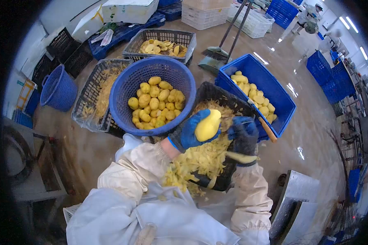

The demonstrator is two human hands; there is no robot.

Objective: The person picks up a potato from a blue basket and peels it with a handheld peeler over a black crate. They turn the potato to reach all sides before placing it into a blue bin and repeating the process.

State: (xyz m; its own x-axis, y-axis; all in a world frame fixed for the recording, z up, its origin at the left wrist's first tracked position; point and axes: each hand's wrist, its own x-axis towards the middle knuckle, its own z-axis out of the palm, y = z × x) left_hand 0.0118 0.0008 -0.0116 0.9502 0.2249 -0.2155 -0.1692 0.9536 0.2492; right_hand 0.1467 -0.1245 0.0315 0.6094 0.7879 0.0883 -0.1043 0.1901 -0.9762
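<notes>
My left hand, in a blue and dark glove, is closed around a peeled yellow potato. Just right of it is my right hand, also gloved and blurred; its fingers look curled, but what they hold is hidden. A pale strip of peel lies across the right glove near the wrist. Both hands are above a black crate heaped with potato peelings. To the left, a round blue basket holds several unpeeled-looking potatoes.
A blue crate with peeled potatoes stands at the right, a wooden-handled tool along its near rim. Peelings-filled crates stand left and behind. A dustpan is on the wet floor. Metal equipment stands at lower right.
</notes>
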